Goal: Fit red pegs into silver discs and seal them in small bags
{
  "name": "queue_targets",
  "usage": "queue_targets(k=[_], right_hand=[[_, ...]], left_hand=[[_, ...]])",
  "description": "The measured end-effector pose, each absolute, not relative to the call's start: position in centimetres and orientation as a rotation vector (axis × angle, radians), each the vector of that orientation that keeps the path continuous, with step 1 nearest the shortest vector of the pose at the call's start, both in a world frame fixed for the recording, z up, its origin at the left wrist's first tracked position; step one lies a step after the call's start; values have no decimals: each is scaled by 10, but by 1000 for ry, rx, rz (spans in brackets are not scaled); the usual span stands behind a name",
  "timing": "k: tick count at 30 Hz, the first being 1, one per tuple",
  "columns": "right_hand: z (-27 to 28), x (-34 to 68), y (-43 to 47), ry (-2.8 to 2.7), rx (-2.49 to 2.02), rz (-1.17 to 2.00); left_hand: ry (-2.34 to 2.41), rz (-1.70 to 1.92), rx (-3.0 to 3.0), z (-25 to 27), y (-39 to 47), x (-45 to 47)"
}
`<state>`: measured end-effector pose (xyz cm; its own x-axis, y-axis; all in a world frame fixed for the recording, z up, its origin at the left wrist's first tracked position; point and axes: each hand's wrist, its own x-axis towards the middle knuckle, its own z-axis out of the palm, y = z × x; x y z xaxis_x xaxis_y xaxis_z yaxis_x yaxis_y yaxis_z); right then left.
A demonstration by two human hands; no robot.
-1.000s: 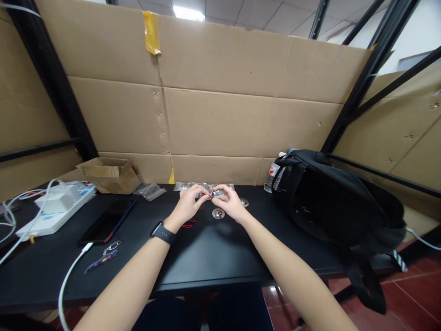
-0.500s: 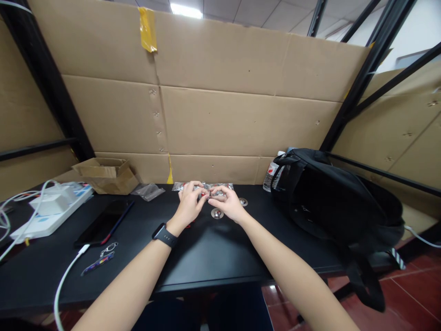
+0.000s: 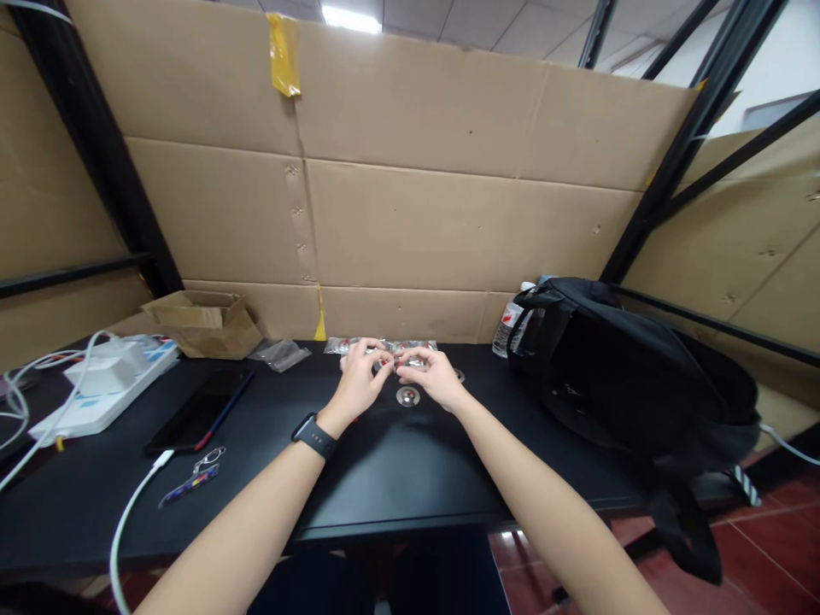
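1. Nearest me, at the bottom centre of the frame, I am seeing the person's dark-clothed legs [image 3: 442,572] resting below the edge of the black table [image 3: 397,487].
2. In the lower left, a white cable [image 3: 121,530] is running up to a phone [image 3: 201,412], which is lying flat; a colourful keychain [image 3: 190,485] is lying just beside them.
3. Left of centre, a dark watch [image 3: 314,435] is circling the left wrist.
4. At the centre, I am watching the left hand [image 3: 359,380] pinching a small red-and-silver piece [image 3: 385,362] between thumb and fingers, above the table.
5. The right hand [image 3: 441,380] is curving in from the other side, its fingertips close to that piece; I cannot tell whether they are gripping it.
6. Just under the hands, a round silver disc [image 3: 408,396] is lying on the table; another disc [image 3: 459,376] is partly hiding behind the right hand.
7. On the right, a black backpack [image 3: 647,384] is slumping over the table, a water bottle [image 3: 503,336] standing beside it.
8. Behind the hands, clear packets [image 3: 336,345] are lying in a row.
9. Left of them, a crumpled plastic bag [image 3: 282,354] is lying near an open cardboard box [image 3: 205,329], while a white power strip [image 3: 96,401] is stretching along the left side.
10. Farthest off, a cardboard wall [image 3: 397,222] is filling the upper frame.
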<state>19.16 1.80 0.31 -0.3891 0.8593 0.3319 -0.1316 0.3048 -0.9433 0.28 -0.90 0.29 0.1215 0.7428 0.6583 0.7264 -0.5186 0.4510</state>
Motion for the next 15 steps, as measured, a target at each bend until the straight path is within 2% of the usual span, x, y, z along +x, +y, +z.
queue_targets(k=[4,10,15], right_hand=[[1,194,23,-1675,-706,1190],[1,196,27,-1866,-733,856],[0,198,27,-1958,-793,873]], left_hand=[[1546,1425,2347,4,-11,3],[1520,1403,2373,9,-13,1],[1460,1335,2371,17,-18,-4]])
